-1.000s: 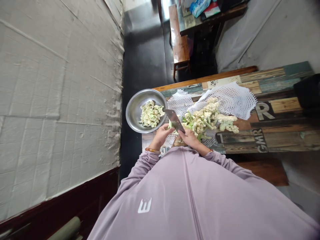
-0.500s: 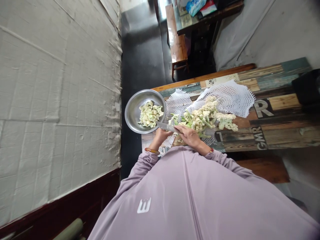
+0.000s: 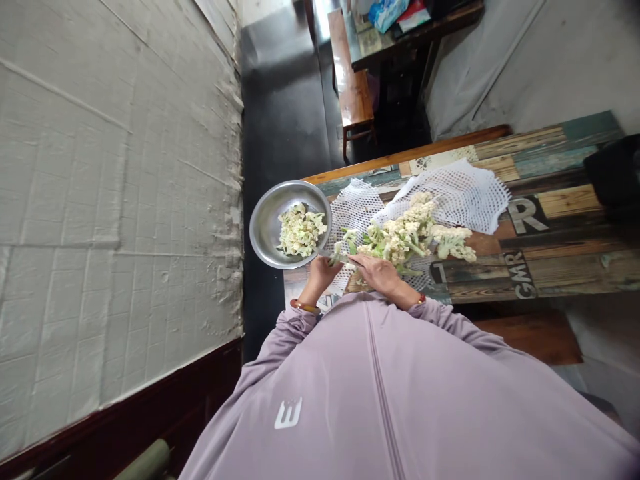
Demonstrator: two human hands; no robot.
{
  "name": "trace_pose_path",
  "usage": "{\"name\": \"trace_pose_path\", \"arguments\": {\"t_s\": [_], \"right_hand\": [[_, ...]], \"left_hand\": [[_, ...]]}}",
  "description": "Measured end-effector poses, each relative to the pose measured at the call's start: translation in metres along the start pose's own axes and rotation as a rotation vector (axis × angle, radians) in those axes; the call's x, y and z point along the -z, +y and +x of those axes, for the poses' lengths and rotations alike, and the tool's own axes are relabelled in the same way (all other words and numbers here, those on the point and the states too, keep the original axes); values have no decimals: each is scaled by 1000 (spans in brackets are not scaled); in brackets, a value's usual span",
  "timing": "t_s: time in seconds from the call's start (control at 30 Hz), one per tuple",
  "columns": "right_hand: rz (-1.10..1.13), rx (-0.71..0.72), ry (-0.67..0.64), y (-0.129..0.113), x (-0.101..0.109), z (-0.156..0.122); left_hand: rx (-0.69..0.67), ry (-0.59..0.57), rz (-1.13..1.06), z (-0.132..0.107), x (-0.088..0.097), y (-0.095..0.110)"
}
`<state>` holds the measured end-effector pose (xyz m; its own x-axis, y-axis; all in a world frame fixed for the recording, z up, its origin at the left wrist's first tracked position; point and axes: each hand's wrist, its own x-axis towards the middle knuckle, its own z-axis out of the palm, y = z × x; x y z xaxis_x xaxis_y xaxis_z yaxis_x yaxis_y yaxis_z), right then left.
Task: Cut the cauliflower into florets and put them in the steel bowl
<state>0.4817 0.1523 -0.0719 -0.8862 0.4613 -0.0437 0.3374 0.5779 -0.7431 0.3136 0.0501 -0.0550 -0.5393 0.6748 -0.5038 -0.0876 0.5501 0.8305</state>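
Note:
My left hand (image 3: 320, 272) is closed round a small green-stemmed cauliflower floret (image 3: 341, 241) at the near corner of the patterned wooden table (image 3: 550, 267). My right hand (image 3: 381, 273) is closed on the handle of a knife (image 3: 327, 254), whose blade lies nearly edge-on and points left under the floret. A pile of cauliflower pieces (image 3: 405, 233) rests on white foam netting (image 3: 460, 190) just beyond my hands. A steel bowl (image 3: 260, 227) holding cut florets (image 3: 300, 230) sits at the table's left corner, overhanging the edge.
A grey tiled wall (image 3: 115, 200) fills the left side. A wooden bench (image 3: 353, 87) and a second table (image 3: 400, 33) with packets stand further back. A dark object (image 3: 613, 170) sits at the table's right. Another bench (image 3: 530, 337) is under the table's near side.
The knife blade, tilted up and broad a second ago, has turned down and flat and slid left under the floret. Both hands stayed at the table's corner.

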Motion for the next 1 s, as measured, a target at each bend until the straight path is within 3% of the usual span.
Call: {"name": "trace_pose_path", "arguments": {"t_s": [0.1,0.2,0.3,0.43,0.53,0.67,0.77,0.9,1.0], "right_hand": [[-5,-65,-20,10,-6,-7],[-9,-191,-36,21,-7,-13],[106,-339,-21,29,-4,-15],[533,-479,60,30,-3,-9],[757,-492,132,23,-3,1],[883,-494,170,8,3,14],[994,-489,169,-5,8,19],[1123,-467,160,-19,10,23],[1188,-474,156,-22,7,25]], "left_hand": [[-74,105,210,-2,1,-1],[-209,111,368,-2,0,-1],[-270,63,266,-2,-1,1],[-189,10,14,-6,4,10],[-114,-123,-151,-9,8,18],[-70,-224,-378,-9,8,22],[-70,-228,-414,-10,6,21],[-193,-138,-294,-14,3,20],[-232,-117,-331,-17,0,22]]}}
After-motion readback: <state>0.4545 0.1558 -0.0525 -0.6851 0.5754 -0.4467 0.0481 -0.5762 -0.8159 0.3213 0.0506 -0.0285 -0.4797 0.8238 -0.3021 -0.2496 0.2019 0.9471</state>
